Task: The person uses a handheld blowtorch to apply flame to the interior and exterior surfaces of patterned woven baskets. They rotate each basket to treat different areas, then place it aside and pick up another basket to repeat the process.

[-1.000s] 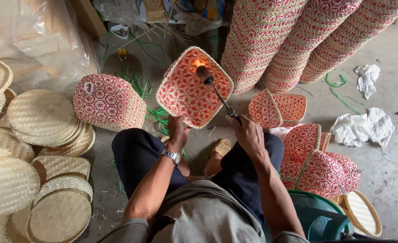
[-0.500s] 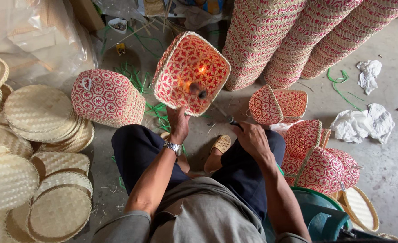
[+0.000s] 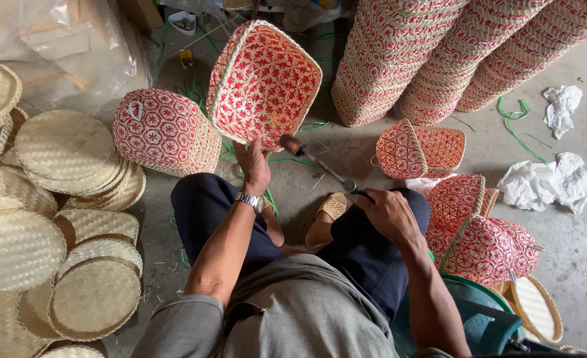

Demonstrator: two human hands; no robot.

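Note:
My left hand (image 3: 254, 166) grips the near rim of a red and natural woven basket (image 3: 263, 83), holding it tilted with its open side toward me. A watch sits on that wrist. My right hand (image 3: 386, 212) is closed on the handle of a thin torch tool (image 3: 317, 162), whose dark tip points up and left, just below the basket's lower edge. No flame shows at the tip. I sit with both knees apart on the concrete floor.
A finished red woven basket (image 3: 164, 132) lies at my left knee. Flat round bamboo lids (image 3: 68, 219) are piled at left. Tall stacks of red baskets (image 3: 426, 53) lean at top right. More red baskets (image 3: 479, 225) and crumpled white paper (image 3: 545, 182) lie at right.
The torch tip, glowing inside the basket a second ago, has come out and dropped below the rim. The basket has been turned and tilted in my left hand.

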